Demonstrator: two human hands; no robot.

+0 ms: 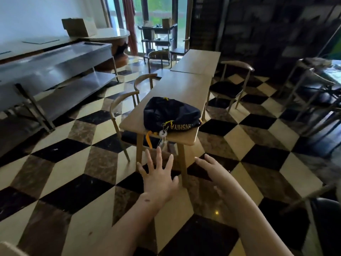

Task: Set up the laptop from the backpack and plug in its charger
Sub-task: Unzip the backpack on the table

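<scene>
A dark navy backpack (170, 113) with yellow lettering and zip pulls lies on the near end of a long wooden table (181, 85). Short of the table's near edge, the left hand (158, 179) and right hand (219, 174) reach forward with fingers spread, holding nothing. Wooden chairs (127, 108) flank the table on a checkered floor (64, 172).

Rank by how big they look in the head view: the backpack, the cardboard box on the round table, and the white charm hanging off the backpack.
1. backpack
2. cardboard box, though it sits much farther away
3. white charm
</scene>
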